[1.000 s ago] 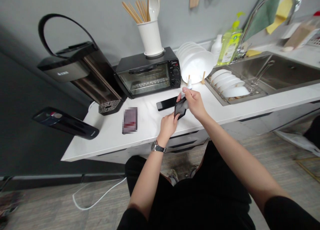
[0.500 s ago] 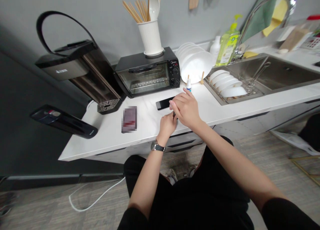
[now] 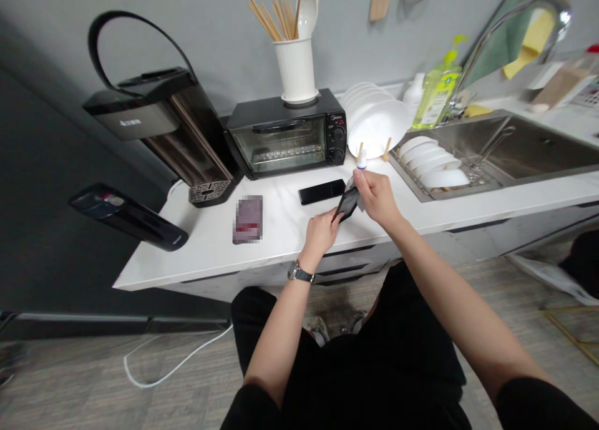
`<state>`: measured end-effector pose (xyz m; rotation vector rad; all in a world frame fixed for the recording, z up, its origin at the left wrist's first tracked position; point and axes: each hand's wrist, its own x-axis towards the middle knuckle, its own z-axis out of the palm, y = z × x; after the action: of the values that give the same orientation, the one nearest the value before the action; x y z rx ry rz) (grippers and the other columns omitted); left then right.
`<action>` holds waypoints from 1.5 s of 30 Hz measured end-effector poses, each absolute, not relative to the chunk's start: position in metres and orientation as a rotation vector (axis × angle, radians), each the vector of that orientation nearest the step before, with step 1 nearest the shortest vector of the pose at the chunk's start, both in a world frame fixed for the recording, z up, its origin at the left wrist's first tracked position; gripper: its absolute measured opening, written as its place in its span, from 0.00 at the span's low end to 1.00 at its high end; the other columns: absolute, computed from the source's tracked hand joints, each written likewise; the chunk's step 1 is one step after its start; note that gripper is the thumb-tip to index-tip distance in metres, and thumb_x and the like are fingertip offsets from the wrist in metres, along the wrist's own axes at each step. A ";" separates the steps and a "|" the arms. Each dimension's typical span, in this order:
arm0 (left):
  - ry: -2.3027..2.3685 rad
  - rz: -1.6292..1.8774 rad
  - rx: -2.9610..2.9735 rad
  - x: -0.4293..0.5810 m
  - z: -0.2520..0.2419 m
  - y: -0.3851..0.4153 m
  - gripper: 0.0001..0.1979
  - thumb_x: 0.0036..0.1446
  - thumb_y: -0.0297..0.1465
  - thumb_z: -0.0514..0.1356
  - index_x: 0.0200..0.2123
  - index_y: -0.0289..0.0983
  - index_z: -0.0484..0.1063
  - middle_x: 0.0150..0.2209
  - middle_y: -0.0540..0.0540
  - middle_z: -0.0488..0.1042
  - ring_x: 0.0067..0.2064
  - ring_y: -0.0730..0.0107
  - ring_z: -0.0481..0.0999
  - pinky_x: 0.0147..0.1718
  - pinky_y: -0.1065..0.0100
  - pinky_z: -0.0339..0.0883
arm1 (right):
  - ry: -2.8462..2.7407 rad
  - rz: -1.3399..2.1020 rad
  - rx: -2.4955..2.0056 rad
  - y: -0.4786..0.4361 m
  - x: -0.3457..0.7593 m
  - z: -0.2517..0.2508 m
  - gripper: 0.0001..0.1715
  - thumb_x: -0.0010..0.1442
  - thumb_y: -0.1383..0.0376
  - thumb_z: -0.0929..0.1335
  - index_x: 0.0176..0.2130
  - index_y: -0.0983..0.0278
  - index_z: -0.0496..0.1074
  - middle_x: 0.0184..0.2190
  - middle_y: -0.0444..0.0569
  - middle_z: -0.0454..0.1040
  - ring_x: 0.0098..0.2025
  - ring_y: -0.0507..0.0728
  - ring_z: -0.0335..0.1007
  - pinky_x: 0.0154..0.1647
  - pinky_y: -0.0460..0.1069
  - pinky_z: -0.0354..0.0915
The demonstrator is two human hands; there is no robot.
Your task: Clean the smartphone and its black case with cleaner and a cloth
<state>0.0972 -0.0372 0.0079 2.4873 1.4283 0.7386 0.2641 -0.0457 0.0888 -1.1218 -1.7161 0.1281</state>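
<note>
My left hand [image 3: 322, 229] is closed on the lower end of a small flat black object [image 3: 347, 203], held tilted above the white counter [image 3: 281, 230]. At its upper end my right hand [image 3: 377, 194] grips it too, fingers curled round. Just behind that hand a small white bottle [image 3: 361, 160] with a blue band stands on the counter. A long black bar-shaped object [image 3: 322, 191] lies flat left of the hands. A dark card-sized packet [image 3: 248, 218] lies farther left.
A black toaster oven [image 3: 287, 138] carries a white utensil holder [image 3: 296, 71] with chopsticks and a spoon. A dark appliance with its lid up [image 3: 159, 124] stands left. White plates [image 3: 377, 123] lean in a rack; more fill the sink [image 3: 515, 143] drainer. Green soap bottle [image 3: 438, 90] near the faucet.
Half a second ago my right hand lay flat over the black object, hiding it near the counter. Now both hands have lifted and tilted it, so it shows again.
</note>
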 end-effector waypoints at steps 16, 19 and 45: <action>1.406 1.120 2.038 0.085 0.000 -0.037 0.07 0.67 0.34 0.63 0.38 0.38 0.78 0.34 0.50 0.81 0.36 0.70 0.76 0.36 0.73 0.66 | -1.028 0.407 -1.422 -0.045 0.320 0.006 0.42 0.63 0.28 0.58 0.17 0.56 0.57 0.14 0.42 0.60 0.20 0.54 0.57 0.27 0.52 0.56; 1.401 1.083 2.096 0.087 0.002 -0.040 0.06 0.67 0.34 0.63 0.39 0.38 0.78 0.34 0.50 0.80 0.34 0.71 0.76 0.36 0.73 0.66 | -1.054 0.288 -1.376 -0.052 0.319 0.008 0.43 0.70 0.35 0.54 0.22 0.60 0.69 0.21 0.48 0.73 0.29 0.58 0.71 0.36 0.52 0.64; 1.350 0.871 2.342 0.087 0.001 -0.046 0.11 0.71 0.32 0.59 0.46 0.42 0.83 0.44 0.44 0.86 0.44 0.60 0.84 0.43 0.66 0.71 | -2.054 -0.305 -1.301 -0.061 0.269 0.009 0.22 0.77 0.58 0.57 0.50 0.61 0.77 0.44 0.50 0.80 0.51 0.61 0.71 0.76 0.64 0.45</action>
<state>0.0871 -0.0459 0.0008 2.3418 1.3496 0.8715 0.2686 -0.0611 0.0086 -1.3011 -2.0541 -0.3050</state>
